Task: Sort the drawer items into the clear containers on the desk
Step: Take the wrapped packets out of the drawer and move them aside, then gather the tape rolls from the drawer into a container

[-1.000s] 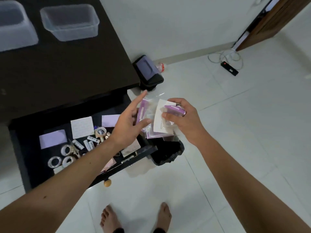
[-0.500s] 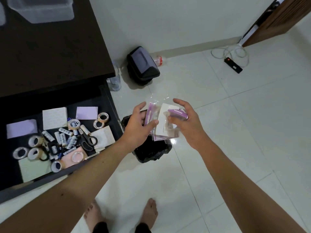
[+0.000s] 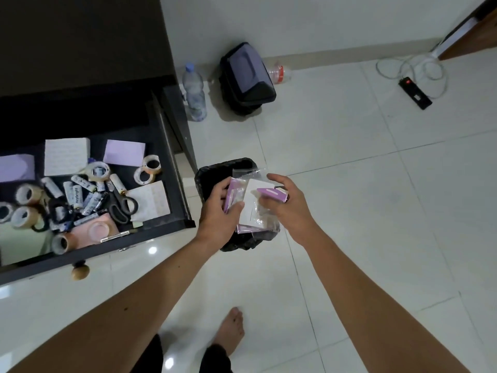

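The left hand curls its fingers and thumb round a purple packet, pinching its edge. The right hand holds a small purple box under its curled fingers, with a white card and a clear plastic bag bunched between the two hands. All of this hangs over a black-lined bin on the floor just right of the drawer, so it looks as though wrappers are being weeded out rather than sorted.

To the left, the open drawer is still crowded: tape rolls, batteries, scissors, sticky-note pads. The dark bench rises above it; no clear container shows on the part in view. Judging by the full drawer, the sorting has barely begun and nearly everything remains to be moved.

Further off stand a water bottle, a second lidded bin and a power strip.
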`<action>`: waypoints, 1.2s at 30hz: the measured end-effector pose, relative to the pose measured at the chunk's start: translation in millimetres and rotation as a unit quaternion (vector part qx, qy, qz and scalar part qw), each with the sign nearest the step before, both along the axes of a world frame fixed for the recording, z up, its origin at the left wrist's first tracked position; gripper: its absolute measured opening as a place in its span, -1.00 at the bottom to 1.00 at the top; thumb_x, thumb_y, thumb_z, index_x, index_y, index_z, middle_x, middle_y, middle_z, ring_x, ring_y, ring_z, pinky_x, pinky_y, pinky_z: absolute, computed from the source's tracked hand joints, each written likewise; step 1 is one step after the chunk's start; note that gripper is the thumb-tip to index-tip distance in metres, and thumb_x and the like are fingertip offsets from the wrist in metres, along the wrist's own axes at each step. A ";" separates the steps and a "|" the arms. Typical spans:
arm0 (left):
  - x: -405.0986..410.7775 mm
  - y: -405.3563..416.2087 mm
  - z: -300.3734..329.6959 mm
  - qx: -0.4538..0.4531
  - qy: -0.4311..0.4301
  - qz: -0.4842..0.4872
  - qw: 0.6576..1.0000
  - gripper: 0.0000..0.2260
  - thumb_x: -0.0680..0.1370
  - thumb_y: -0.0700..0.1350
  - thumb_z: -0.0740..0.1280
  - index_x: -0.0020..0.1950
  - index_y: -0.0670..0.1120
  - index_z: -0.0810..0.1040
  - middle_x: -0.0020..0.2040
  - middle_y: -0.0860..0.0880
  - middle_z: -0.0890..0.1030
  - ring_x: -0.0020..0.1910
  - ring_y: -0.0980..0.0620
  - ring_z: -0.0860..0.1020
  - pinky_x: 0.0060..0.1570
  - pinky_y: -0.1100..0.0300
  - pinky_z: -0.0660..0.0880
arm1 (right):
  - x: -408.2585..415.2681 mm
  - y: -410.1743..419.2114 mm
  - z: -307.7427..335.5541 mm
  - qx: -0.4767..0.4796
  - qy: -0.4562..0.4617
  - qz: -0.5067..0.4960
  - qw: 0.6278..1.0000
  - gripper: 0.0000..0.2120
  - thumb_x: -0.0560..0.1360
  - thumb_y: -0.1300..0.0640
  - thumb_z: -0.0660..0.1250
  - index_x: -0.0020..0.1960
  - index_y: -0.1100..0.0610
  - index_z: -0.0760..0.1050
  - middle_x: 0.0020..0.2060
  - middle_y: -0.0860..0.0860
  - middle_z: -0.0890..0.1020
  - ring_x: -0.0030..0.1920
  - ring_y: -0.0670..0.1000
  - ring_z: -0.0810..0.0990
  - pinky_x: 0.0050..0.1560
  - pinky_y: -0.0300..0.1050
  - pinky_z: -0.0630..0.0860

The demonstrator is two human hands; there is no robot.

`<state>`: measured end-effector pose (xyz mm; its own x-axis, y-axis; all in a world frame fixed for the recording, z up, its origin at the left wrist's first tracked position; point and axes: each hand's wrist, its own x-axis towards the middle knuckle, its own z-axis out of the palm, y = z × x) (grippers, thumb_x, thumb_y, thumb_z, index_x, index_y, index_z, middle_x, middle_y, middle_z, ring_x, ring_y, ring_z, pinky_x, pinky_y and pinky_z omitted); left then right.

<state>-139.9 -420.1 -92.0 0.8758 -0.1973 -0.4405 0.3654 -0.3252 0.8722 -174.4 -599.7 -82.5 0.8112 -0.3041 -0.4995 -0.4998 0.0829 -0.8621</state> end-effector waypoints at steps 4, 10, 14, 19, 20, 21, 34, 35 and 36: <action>-0.1 6.1 -23.6 0.018 0.011 0.006 1.000 -0.48 0.62 -0.20 0.43 0.51 0.15 0.40 0.24 0.11 0.61 0.21 0.09 0.63 0.30 -0.06 0.60 | 2.8 5.2 -23.0 -0.010 0.005 0.012 1.000 -0.45 0.45 0.30 0.60 0.27 -0.18 0.58 0.15 -0.03 0.59 0.18 0.13 0.69 0.15 0.05 0.70; 2.7 12.3 -45.9 0.031 0.034 0.003 0.999 -0.28 0.62 -0.09 0.47 0.68 0.15 0.18 0.61 0.09 0.37 0.58 0.10 0.35 0.56 0.07 0.31 | 15.2 10.6 -44.9 -0.036 0.040 0.014 0.998 -0.18 0.42 0.23 0.64 0.55 -0.02 0.31 0.30 -0.04 0.55 0.25 0.00 0.61 0.14 -0.18 0.62; 0.9 17.9 -51.9 0.047 0.027 0.019 0.998 -0.25 0.61 -0.08 0.49 0.69 0.13 0.17 0.66 0.09 0.29 0.64 0.10 0.25 0.62 0.06 0.23 | 14.0 7.9 -45.8 -0.054 0.060 0.006 0.997 -0.12 0.42 0.21 0.64 0.60 0.06 0.25 0.29 -0.09 0.47 0.23 -0.11 0.54 0.20 -0.20 0.46; -9.2 17.8 -38.9 0.024 0.031 -0.021 0.999 -0.30 0.63 -0.08 0.46 0.68 0.11 0.17 0.64 0.09 0.31 0.61 0.10 0.28 0.57 0.12 0.25 | 4.1 7.6 -34.3 -0.051 0.052 0.015 0.997 -0.23 0.45 0.22 0.62 0.55 0.04 0.33 0.31 -0.08 0.54 0.29 -0.06 0.60 0.29 -0.09 0.54; -10.8 16.9 -33.5 0.020 0.027 -0.033 0.999 -0.30 0.63 -0.08 0.46 0.68 0.10 0.18 0.63 0.08 0.32 0.60 0.10 0.29 0.54 0.15 0.26 | 2.2 7.3 -29.7 -0.053 0.047 0.019 0.997 -0.24 0.45 0.21 0.62 0.54 0.03 0.34 0.33 -0.07 0.55 0.33 -0.02 0.59 0.25 -0.13 0.52; -12.4 15.5 -26.7 0.015 0.022 -0.045 0.999 -0.31 0.63 -0.09 0.46 0.67 0.10 0.19 0.62 0.08 0.34 0.58 0.11 0.31 0.52 0.17 0.27 | 0.3 7.1 -24.3 -0.056 0.040 0.022 0.997 -0.25 0.46 0.21 0.62 0.54 0.02 0.35 0.35 -0.06 0.56 0.35 0.00 0.58 0.22 -0.17 0.51; -4.2 34.4 111.0 -0.089 -0.039 -0.087 0.991 -0.39 0.61 -0.17 0.47 0.60 0.04 0.31 0.39 0.04 0.52 0.42 0.08 0.50 0.50 0.03 0.44 | -8.1 31.2 125.1 -0.114 -0.049 0.028 0.992 -0.43 0.46 0.22 0.61 0.39 -0.03 0.50 0.19 -0.05 0.69 0.15 -0.04 0.72 0.23 -0.10 0.61; -1.6 43.9 121.8 -0.096 -0.049 -0.091 0.990 -0.42 0.61 -0.17 0.47 0.58 0.05 0.34 0.36 0.04 0.54 0.40 0.09 0.52 0.48 0.05 0.46 | -6.0 40.0 137.1 -0.116 -0.057 0.035 0.991 -0.46 0.47 0.22 0.60 0.38 -0.03 0.52 0.18 -0.05 0.69 0.12 -0.05 0.73 0.18 -0.16 0.60; 1.5 55.0 131.6 -0.100 -0.061 -0.092 0.989 -0.45 0.61 -0.17 0.47 0.55 0.06 0.36 0.34 0.05 0.56 0.37 0.11 0.55 0.46 0.08 0.48 | -3.3 49.8 147.5 -0.119 -0.064 0.045 0.990 -0.49 0.48 0.22 0.59 0.36 -0.02 0.54 0.16 -0.05 0.70 0.11 -0.05 0.73 0.15 -0.19 0.60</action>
<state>-138.4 -365.1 39.6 0.8611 -0.4309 -0.2699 0.2046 -0.1924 0.9598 -177.7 -549.9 65.0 0.8921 -0.3249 -0.3141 -0.3814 -0.1688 -0.9089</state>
